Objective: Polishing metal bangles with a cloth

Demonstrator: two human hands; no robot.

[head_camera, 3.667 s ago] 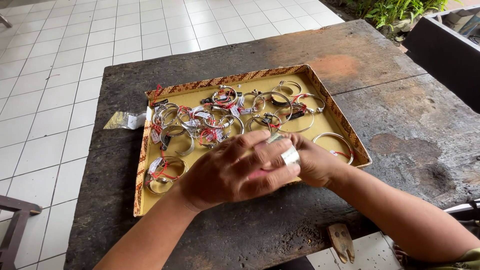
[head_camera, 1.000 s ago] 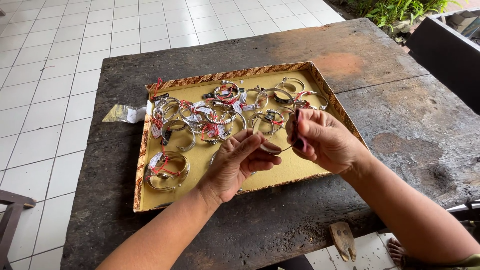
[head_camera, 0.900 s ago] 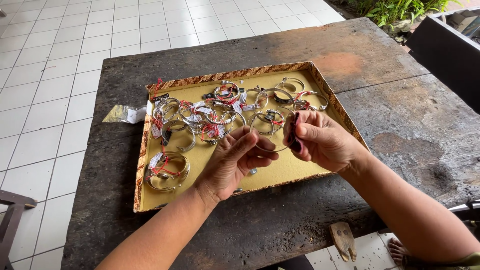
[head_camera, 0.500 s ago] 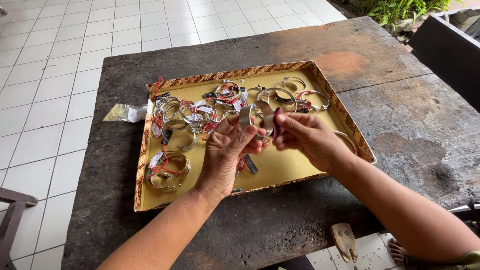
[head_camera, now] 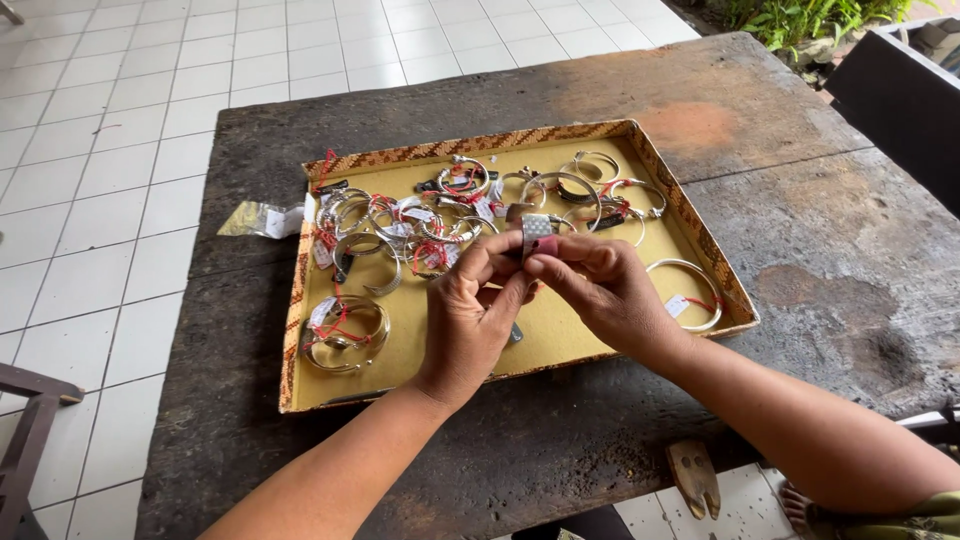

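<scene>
Nearest the viewer, the left hand (head_camera: 470, 320) and the right hand (head_camera: 605, 290) meet above the near half of a shallow yellow tray (head_camera: 520, 350), fingertips pinched together on a wide silver cuff bracelet (head_camera: 537, 232) held upright between them; both hands are narrowly closed on it, seemingly so each steadies one side while the band faces up for a close look. Just beyond the fingers lies a heap of silver bangles (head_camera: 440, 215) with red strings and small tags, spread loosely across the tray's far half. To the right of the right hand one bangle (head_camera: 690, 290) lies alone. The tray sits on a dark, worn desk (head_camera: 800, 230), its patterned rim keeping the pieces together.
</scene>
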